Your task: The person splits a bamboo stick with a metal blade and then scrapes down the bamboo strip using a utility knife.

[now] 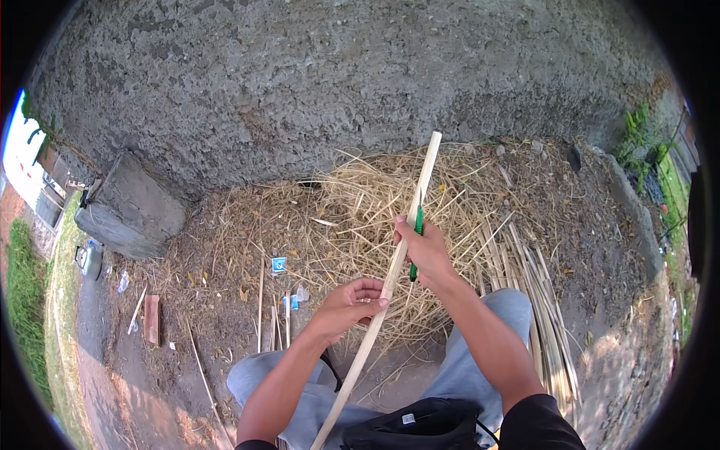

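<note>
A long pale strip of split bamboo or wood (362,352) slants from my lap up toward the wall. My left hand (346,309) is closed around its middle, thumb lying along the top. Farther up, my right hand (426,251) grips a green utility knife (419,217), its thumb and fingers against the strip too. The knife's thin dark blade points away from me, next to the strip's edge. Whether the blade is cutting in, I cannot tell. Beneath both hands spreads a heap of straw-coloured shavings (360,199).
A bundle of split strips (544,315) lies by my right knee. A rough grey wall (337,75) rises ahead, with a concrete block (135,210) at left. A reddish brick (152,319), blue-and-white wrappers (279,265) and a grey metal pot (90,261) are leftward. A black bag (420,431) rests on my lap.
</note>
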Motion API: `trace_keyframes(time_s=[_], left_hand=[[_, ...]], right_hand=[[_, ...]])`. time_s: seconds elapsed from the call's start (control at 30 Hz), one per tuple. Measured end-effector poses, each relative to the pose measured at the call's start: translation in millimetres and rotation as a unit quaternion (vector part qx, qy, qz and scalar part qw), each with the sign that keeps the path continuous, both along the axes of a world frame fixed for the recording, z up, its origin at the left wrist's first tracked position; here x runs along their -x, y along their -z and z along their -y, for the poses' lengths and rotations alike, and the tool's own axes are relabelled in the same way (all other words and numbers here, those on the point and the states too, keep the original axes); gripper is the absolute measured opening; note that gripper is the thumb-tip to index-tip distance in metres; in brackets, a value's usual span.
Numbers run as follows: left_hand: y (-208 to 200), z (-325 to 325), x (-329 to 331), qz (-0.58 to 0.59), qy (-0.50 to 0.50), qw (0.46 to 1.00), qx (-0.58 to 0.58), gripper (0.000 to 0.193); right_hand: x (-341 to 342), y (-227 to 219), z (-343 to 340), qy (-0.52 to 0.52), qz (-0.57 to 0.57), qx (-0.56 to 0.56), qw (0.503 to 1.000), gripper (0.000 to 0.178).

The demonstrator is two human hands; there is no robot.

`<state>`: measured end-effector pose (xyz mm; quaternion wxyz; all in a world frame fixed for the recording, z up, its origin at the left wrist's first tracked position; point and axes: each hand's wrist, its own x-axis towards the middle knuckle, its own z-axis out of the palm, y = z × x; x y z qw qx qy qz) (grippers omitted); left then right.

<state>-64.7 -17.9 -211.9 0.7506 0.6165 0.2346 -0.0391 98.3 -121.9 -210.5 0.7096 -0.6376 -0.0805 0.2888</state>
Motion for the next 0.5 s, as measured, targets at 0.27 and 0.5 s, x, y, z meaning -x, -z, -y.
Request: trace_keyframes(time_s=[0.27,0.5], left_hand=[[-3.4,-6.8,6.2,-0.031,0.097,0.994,0.036,0.030],[1.1,-6.2,4.5,-0.048,0.058,0.996,0.047,0.019]], right_hand=[[-0.1,-2.6,1.8,0.004,-0.016,-0.028,0.999,0.020],[-0.3,-3.9,3.4,0.003,-0.032,-0.053,0.998,0.021]])
